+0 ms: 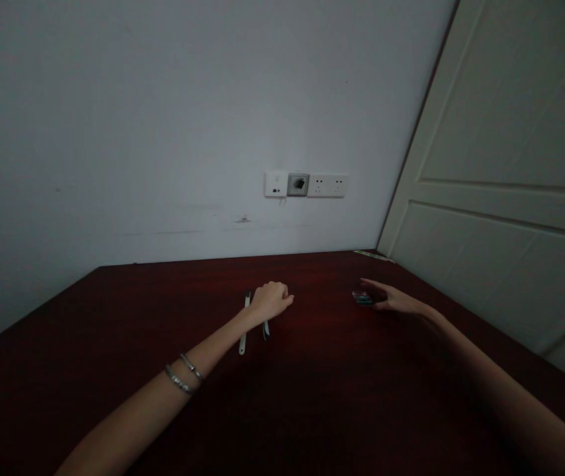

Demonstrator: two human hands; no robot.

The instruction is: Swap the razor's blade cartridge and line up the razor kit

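My left hand (271,299) is over the middle of the dark red tabletop, back upward and fingers curled under. What its fingers hold, if anything, is hidden. A slim white-handled tool (243,342) with a dark tip lies just left of it; its kind is unclear. Below the wrist, a short white-and-dark thing (266,330) sticks out, partly covered by the hand. Farther right, my right hand (390,297) has thumb and fingers apart. Close to its fingertips is a small, shiny, see-through packet or box (362,299), its contents too blurred to name.
The red wooden tabletop (312,383) meets a pale wall (163,132) at the back. Sockets (327,186) are set in that wall. A panelled white door (505,165) stands along the right side. A thin patterned strip (372,255) lies in the back right corner.
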